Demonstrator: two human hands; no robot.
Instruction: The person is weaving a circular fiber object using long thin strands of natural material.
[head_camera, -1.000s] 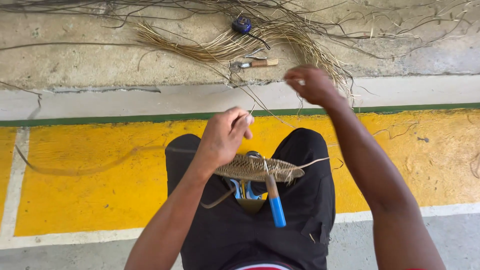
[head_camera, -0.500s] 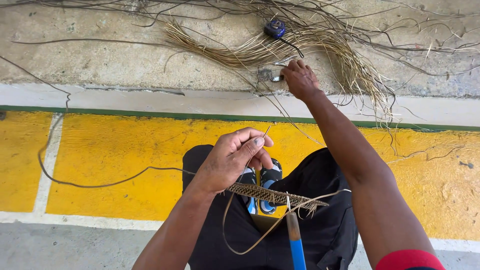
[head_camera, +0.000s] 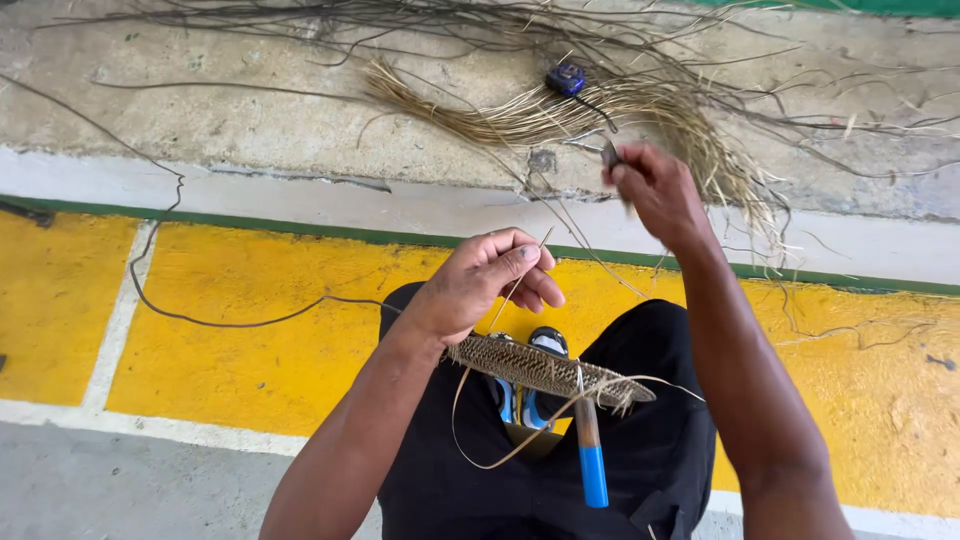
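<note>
Woven disc (head_camera: 545, 368) at lower centre is looking partly built; left hand (head_camera: 485, 285) is pinching a strand (head_camera: 520, 285), right hand (head_camera: 655, 190) is gripping a small tool (head_camera: 610, 155), loose ends trailing.

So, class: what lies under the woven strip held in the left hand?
Under the woven strip show blue-and-white shoes, a blue-handled tool and black trousers. The strip covers the tool's tip, and the left hand hides its near end.

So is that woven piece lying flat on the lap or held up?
Held up, roughly level: the left hand grips one end of the woven piece above the knees; whether its far end touches the leg, cannot tell.
</note>
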